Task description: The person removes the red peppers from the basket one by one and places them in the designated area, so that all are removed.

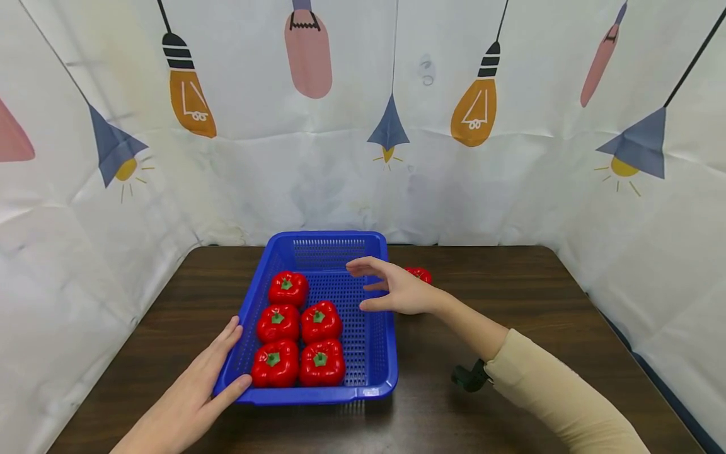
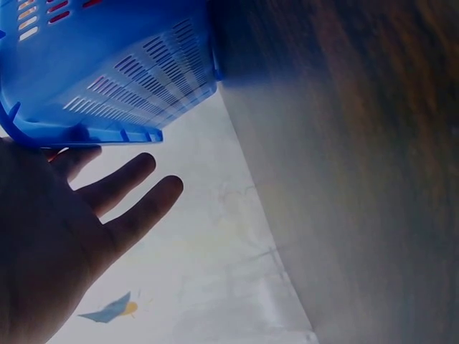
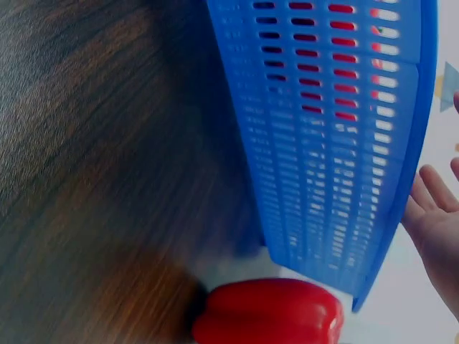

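Note:
A blue slotted basket (image 1: 377, 340) stands on the dark wooden table (image 1: 510, 302) and holds several red bell peppers (image 1: 288, 288) along its left side. My left hand (image 1: 218, 372) rests against its front left corner, fingers straight along the wall and thumb on the front rim; the left wrist view shows the open palm (image 2: 79, 215) below the basket's rim (image 2: 122, 64). My right hand (image 1: 391, 293) hovers over the right rim with relaxed, spread fingers, holding nothing. One more red pepper (image 1: 421, 274) lies on the table just behind that hand, seen close beside the basket wall (image 3: 323, 143) as pepper (image 3: 269, 312).
White cloth printed with lamps (image 1: 476, 107) walls in the table at the back and both sides. A black wrist mount (image 1: 469, 376) sits on my right forearm. The basket's right half shows bare floor.

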Demonstrator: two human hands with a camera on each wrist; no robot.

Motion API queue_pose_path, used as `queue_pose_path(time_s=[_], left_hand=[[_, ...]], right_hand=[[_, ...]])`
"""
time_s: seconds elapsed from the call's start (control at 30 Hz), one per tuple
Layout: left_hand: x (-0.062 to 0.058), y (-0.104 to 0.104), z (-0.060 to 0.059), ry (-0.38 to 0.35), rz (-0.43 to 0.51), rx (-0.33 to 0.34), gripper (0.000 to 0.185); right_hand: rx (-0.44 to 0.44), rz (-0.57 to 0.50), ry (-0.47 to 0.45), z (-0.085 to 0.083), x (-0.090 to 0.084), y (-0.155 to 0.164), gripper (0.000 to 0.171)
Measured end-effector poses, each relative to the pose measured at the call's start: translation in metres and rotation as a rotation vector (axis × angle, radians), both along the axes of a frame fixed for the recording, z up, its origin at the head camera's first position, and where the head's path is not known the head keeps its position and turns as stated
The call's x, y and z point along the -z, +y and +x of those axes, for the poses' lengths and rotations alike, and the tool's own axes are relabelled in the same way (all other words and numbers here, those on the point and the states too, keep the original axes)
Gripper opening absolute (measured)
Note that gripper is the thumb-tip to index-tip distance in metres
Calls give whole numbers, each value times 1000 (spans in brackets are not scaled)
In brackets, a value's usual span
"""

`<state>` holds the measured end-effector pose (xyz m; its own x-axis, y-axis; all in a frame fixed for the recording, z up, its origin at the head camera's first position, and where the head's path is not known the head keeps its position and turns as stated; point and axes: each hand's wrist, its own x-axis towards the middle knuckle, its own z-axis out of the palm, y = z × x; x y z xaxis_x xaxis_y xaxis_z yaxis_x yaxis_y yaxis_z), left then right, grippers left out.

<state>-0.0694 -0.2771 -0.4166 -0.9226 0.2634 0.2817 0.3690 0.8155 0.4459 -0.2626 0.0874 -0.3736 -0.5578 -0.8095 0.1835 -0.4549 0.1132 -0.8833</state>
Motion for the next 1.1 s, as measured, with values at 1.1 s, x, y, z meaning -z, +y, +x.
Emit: queue_pose_path(time_s=[1.1], left_hand=[[1,1,0,29,10,11,82]], right_hand=[[-74,356,40,3,9,-53,76]])
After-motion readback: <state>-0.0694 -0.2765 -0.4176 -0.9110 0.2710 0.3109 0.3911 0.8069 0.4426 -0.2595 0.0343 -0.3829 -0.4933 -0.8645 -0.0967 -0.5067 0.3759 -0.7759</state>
